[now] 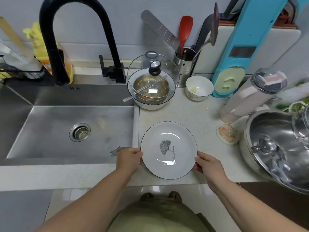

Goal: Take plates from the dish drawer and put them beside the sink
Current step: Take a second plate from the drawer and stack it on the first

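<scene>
A white plate (168,150) with a thin dark rim and a grey leaf print lies on the pale counter (197,118), just right of the steel sink (55,131). My left hand (128,159) grips its left edge and my right hand (208,164) grips its right edge, thumbs on the rim. Whether the plate rests fully on the counter or hovers just above it, I cannot tell. The dish drawer is out of view.
A white bowl with a glass lid (153,81) stands behind the plate, with a small white bowl (199,87) and a utensil holder (184,64) beyond. A large steel pot (275,148) and a clear canister (250,96) crowd the right. A black faucet (55,39) arches over the sink.
</scene>
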